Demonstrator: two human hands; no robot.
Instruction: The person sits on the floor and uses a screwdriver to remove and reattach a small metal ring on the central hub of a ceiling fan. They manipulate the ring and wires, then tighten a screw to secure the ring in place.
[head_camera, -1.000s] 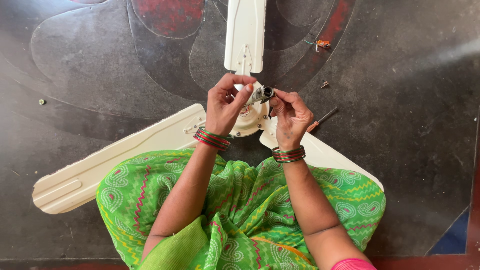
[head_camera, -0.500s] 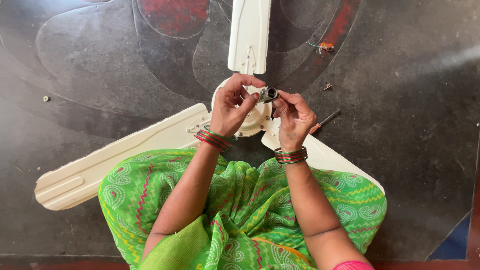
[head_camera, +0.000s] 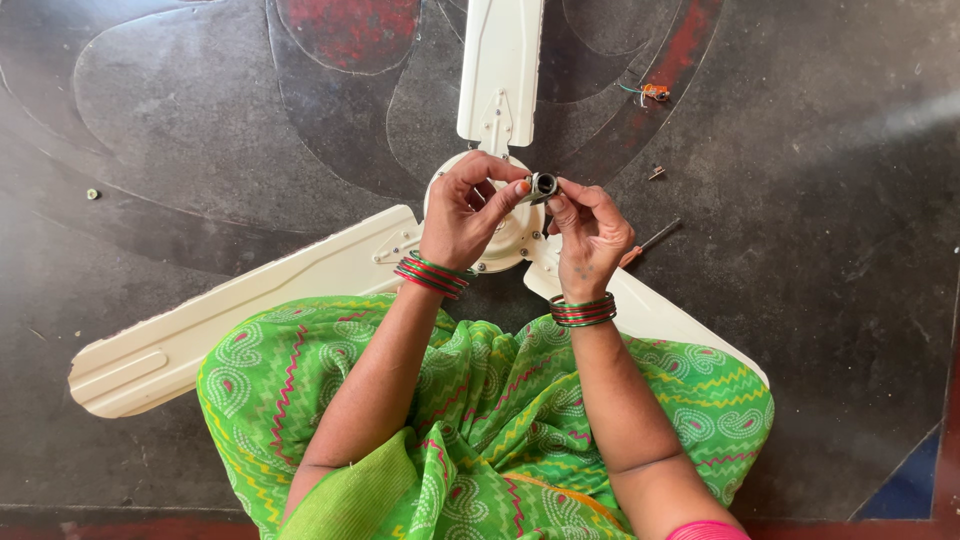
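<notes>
Both hands raised over the fan hub (head_camera: 505, 235), which lies on the dark floor (head_camera: 820, 300). Left hand (head_camera: 465, 215) and right hand (head_camera: 590, 230) each pinch one small metal sleeve (head_camera: 543, 185) between fingertips; both closed on it, open end facing the camera. Sleeve held just above the hub, clear of it.

Three cream blades: one (head_camera: 500, 70) pointing away, one (head_camera: 230, 315) out to the left, one (head_camera: 650, 310) to the right, partly under the green sari (head_camera: 480, 420).

Loose items on floor: thin rod-like tool (head_camera: 655, 238) just right of right hand, small dark piece (head_camera: 656, 173) beyond it, orange bit with wire (head_camera: 653, 91) further off, small nut (head_camera: 92, 194) far left.

Risk (judgement): fingertip grip only; a slip would drop the sleeve onto the hub or let it roll across the floor. Small parts scattered well apart are easily lost against the dark surface.

No packages, labels or signs visible.
</notes>
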